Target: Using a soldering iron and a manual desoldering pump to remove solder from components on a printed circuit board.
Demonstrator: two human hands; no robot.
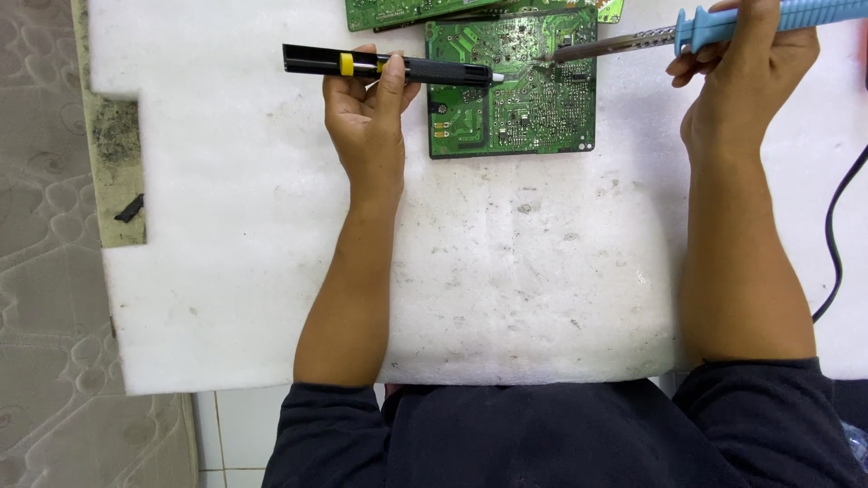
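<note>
— So, what is in your left hand [369, 108]?

— My left hand is closed around a black pump tool [389, 66] with a yellow ring. It looks like a solder sucker. My fingers [393, 77] wrap over the middle of it. It lies flat, pointing to the right, and its white tip sits on the green circuit board [512, 99].

— And your right hand [741, 68]?

— My right hand is closed too. It holds a soldering iron [723, 25] by its blue handle. The metal end points left and comes down on the top part of the same board. The two tips are near each other on the board, but I cannot tell if they touch.

— Where is the board?

— It lies flat on a big white foam sheet [506, 271] that covers my bench, near the far edge, between my two hands. The foam has little dark specks and crumbs on it.

— What else can you see?

— More green boards [398, 11] peek in at the top, just above the one my tools touch. A black cord [836, 235] curves along the right side of the foam. On the left there is a grey patterned mattress [41, 226], and a small black piece [130, 209] lies on a dirty strip beside the foam. My dark sleeves [561, 434] show at the bottom, with pale floor tiles [240, 434] under them.
</note>
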